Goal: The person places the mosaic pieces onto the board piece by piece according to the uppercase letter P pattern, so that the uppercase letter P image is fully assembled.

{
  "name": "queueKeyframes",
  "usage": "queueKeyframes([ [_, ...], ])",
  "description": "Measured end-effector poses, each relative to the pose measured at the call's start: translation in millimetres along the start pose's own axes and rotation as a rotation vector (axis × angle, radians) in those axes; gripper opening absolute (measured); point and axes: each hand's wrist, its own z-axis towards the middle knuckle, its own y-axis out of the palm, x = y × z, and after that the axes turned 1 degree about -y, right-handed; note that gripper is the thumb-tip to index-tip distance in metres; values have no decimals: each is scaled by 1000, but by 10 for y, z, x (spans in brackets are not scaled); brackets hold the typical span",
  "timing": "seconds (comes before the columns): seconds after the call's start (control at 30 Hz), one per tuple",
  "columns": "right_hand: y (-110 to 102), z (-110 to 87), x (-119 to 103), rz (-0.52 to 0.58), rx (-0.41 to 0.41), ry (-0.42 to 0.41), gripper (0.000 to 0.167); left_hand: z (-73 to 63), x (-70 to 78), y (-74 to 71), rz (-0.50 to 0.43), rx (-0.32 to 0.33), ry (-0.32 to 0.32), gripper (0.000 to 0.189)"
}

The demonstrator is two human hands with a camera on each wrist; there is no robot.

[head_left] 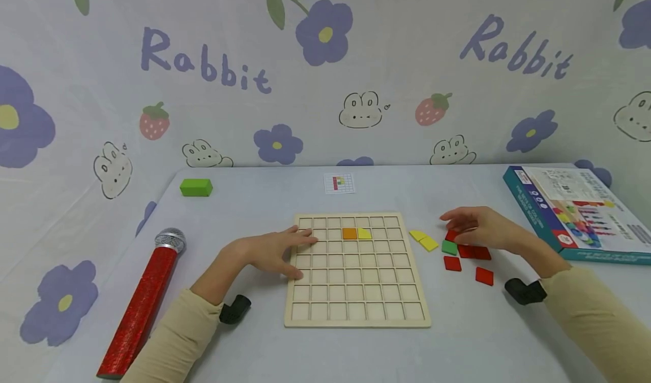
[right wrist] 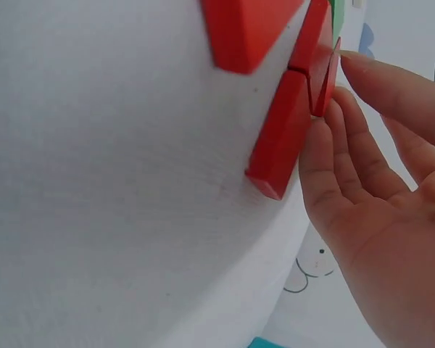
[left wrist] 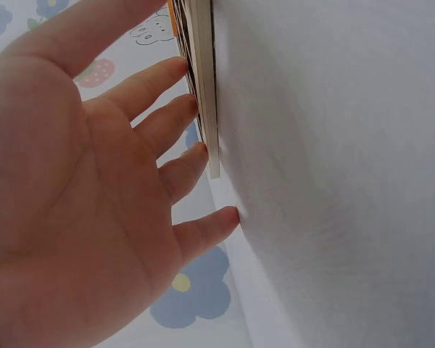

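Note:
My left hand point(head_left: 272, 253) rests at the left edge of a wooden grid board point(head_left: 356, 323), its fingers spread; the left wrist view shows the fingertips along the board's side. An orange tile point(head_left: 349, 234) and a yellow tile point(head_left: 364, 234) sit side by side in the board's second row. To the right of the board, my right hand point(head_left: 480, 227) pinches a red tile point(right wrist: 330, 83) between thumb and fingers. Close below it lie a green tile point(head_left: 449, 247) and several red tiles point(head_left: 484, 276). Two yellow tiles point(head_left: 429, 243) lie between them and the board.
A small card with a coloured grid pattern point(head_left: 339, 183) lies behind the board. At the back left is a green block point(head_left: 196, 187). A red microphone point(head_left: 144, 304) lies beside my left arm. A flat printed box point(head_left: 585, 213) lies at the right.

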Motion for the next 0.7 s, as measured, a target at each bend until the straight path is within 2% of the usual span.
queueKeyframes([
  [0.23,-13,-6,-23,-41,-14,-22,49,4,-5,7,7,0,-2,76],
  [0.7,36,27,-26,-107,42,-37,44,0,11,-3,10,0,-21,76],
])
